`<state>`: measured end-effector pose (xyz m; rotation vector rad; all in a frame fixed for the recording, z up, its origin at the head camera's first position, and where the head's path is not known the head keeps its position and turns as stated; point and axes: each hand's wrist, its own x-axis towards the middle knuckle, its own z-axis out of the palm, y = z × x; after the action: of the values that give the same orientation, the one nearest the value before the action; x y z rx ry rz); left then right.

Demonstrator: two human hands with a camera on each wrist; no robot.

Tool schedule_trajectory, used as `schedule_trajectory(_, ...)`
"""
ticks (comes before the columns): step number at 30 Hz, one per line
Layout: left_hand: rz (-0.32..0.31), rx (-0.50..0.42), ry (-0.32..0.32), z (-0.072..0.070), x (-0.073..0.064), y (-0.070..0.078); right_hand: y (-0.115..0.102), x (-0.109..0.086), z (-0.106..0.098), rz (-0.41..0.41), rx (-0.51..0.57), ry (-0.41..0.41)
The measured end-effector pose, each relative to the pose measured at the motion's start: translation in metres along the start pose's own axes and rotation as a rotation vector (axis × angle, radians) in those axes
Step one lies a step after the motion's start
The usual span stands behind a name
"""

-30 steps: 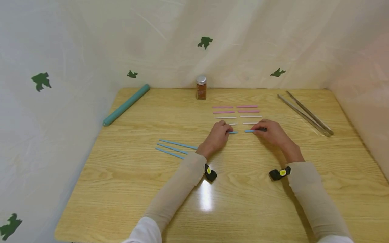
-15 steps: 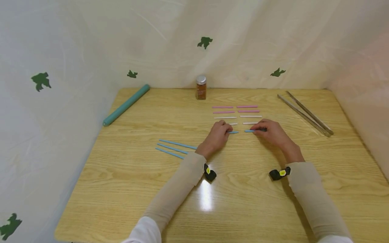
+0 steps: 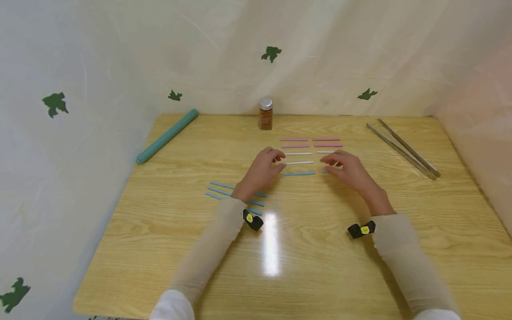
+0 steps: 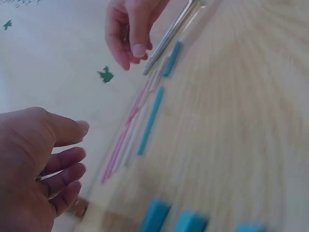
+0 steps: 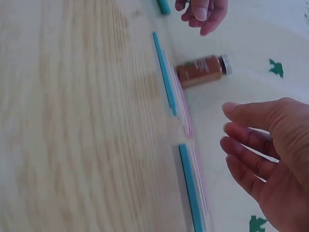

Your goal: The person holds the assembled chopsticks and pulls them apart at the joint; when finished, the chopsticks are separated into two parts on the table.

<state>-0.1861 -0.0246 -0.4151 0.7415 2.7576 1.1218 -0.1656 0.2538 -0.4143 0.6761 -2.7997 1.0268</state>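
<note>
My left hand (image 3: 262, 171) is raised, thumb and fingers apart with nothing between them, just left of a row of thin sticks. Beside its fingertips lie a blue stick (image 3: 299, 174) and a white stick (image 3: 300, 162). Loosely bent and holding nothing, my right hand (image 3: 348, 171) hovers over the right-hand row. It covers most of a second blue stick, which the right wrist view shows lying whole (image 5: 189, 183). Behind are more white sticks and pink sticks (image 3: 294, 139), paired end to end. Several blue sticks (image 3: 256, 211) lie partly hidden under my left wrist.
A spice jar (image 3: 266, 115) with a silver lid stands at the back of the wooden table (image 3: 312, 266). Metal tongs (image 3: 404, 151) lie at the right, and a green rod (image 3: 168, 137) lies at the back left. Pale sheeting (image 3: 224, 58) surrounds the back and sides.
Both hands have let go of the two blue sticks, which now lie on the table. My left hand has moved left; my right hand has lifted slightly, its fingers spreading.
</note>
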Motion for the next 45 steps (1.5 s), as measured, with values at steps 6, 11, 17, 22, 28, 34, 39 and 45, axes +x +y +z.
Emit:
schedule_trajectory(6,-0.001,-0.064,0.028,-0.033,-0.012,-0.023,-0.021,0.009,0.013,-0.033,0.072,0.012)
schedule_trajectory(11,-0.017,-0.091,0.035,-0.057,-0.027,-0.042,-0.036,0.015,0.027,-0.056,0.129,0.022)
schedule_trajectory(17,-0.044,-0.132,0.040,-0.077,-0.044,-0.065,-0.053,0.020,0.048,-0.060,0.166,0.033)
schedule_trajectory(22,-0.081,-0.214,0.013,-0.089,-0.060,-0.084,-0.069,0.022,0.067,-0.029,0.256,-0.007)
schedule_trajectory(28,-0.124,-0.281,-0.050,-0.099,-0.075,-0.098,-0.093,0.021,0.084,0.016,0.383,-0.052)
schedule_trajectory(34,-0.122,-0.267,-0.113,-0.105,-0.088,-0.107,-0.109,0.020,0.105,0.080,0.435,-0.100)
schedule_trajectory(39,-0.117,-0.250,-0.154,-0.103,-0.095,-0.113,-0.110,0.020,0.121,0.095,0.426,-0.121)
schedule_trajectory(45,-0.104,-0.242,-0.177,-0.101,-0.097,-0.113,-0.111,0.019,0.129,0.092,0.363,-0.142)
